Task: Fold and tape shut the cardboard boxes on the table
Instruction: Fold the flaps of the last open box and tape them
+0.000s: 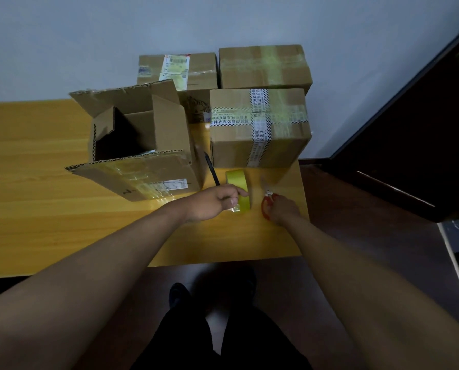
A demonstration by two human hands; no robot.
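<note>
Against a grey wall, the wooden tabletop [36, 161] carries three taped boxes [259, 128] and one open box [132, 137], flaps unfolded. Left hand [209, 202] grips the yellow tape roll [240, 192]; right hand [283, 209] grips red scissors [266, 202].

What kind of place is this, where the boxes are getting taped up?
Probably a plain room at home or a small office used for packing: a wooden table against a bare wall, a dark door, and stacked taped boxes.

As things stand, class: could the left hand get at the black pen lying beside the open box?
Probably yes. The pen lies bare on the table just beyond the left hand, nothing over it; but that hand grips the tape roll, which it must release first.
</note>
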